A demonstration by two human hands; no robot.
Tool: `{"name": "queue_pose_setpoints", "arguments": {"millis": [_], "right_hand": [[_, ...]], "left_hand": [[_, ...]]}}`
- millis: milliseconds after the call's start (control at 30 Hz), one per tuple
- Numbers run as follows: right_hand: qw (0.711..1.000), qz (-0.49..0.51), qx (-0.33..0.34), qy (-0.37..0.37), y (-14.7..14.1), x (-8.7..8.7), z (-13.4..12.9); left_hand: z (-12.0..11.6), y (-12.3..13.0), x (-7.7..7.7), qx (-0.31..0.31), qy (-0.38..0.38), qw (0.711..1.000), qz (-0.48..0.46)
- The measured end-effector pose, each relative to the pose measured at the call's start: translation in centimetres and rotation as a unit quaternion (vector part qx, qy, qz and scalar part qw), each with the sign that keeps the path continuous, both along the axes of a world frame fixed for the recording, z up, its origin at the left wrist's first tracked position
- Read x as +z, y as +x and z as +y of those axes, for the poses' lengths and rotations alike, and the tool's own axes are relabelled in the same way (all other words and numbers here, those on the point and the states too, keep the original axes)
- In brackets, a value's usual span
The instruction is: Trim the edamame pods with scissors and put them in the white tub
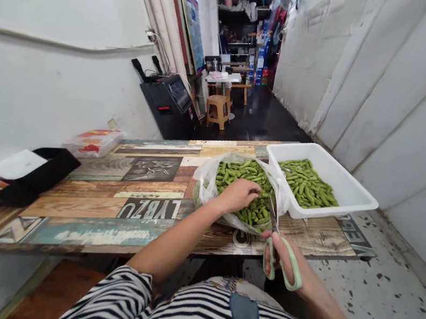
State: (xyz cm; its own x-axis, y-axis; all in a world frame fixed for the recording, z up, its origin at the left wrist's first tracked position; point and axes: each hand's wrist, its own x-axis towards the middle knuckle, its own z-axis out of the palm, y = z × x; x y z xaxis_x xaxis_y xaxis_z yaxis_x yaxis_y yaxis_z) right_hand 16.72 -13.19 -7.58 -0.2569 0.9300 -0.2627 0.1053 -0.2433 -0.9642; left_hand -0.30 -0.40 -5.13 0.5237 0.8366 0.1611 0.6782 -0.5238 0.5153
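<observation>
My right hand (282,258) is wrapped around the pale green handles of a pair of scissors (273,213). The blades point up and away, over the near right edge of a white plastic bag (206,172). Inside the opened bag is a heap of green edamame pods (238,170). Over this heap, my left hand (240,194) has its fingers pinched together, apparently on a pod at the fingertips, just left of the blades. More pods (309,184) lie in a white plastic tub (354,196) right of the bag.
The wood-patterned table (160,183) bears a clear packet (95,142) and a black holder (48,170) at left. A black touchscreen machine (174,98) stands beyond the far edge. Farther back are a plastic stool (218,111) and a small white table (224,77). White walls flank both sides.
</observation>
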Motion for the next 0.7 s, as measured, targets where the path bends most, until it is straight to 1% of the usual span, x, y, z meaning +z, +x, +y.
{"name": "queue_pose_setpoints", "arguments": {"millis": [100,200,300,400,533,633,700], "right_hand": [[0.997,-0.064,0.023,0.021,-0.2,1.0,0.2],[0.995,-0.095,0.032,0.021,-0.4,1.5,0.5],[0.994,-0.101,0.032,0.024,-0.6,1.4,0.9],[0.995,-0.094,0.030,0.029,-0.7,1.2,1.2],[0.995,-0.097,0.030,0.016,-0.7,1.3,1.6],[0.995,-0.095,0.012,-0.013,-0.8,1.3,1.8],[0.997,-0.079,-0.006,-0.020,-0.9,1.3,1.8]], "left_hand": [[-0.6,-0.3,0.3,0.026,-0.056,0.994,-0.096],[-1.7,-0.5,0.6,0.061,-0.091,0.984,-0.142],[-2.4,-0.4,0.7,0.089,-0.097,0.977,-0.166],[-2.6,-0.4,0.6,0.093,-0.099,0.974,-0.183],[-2.7,-0.6,0.7,0.100,-0.098,0.972,-0.190],[-2.6,-0.8,0.9,0.108,-0.103,0.969,-0.194],[-2.5,-0.9,1.0,0.121,-0.126,0.957,-0.230]]}}
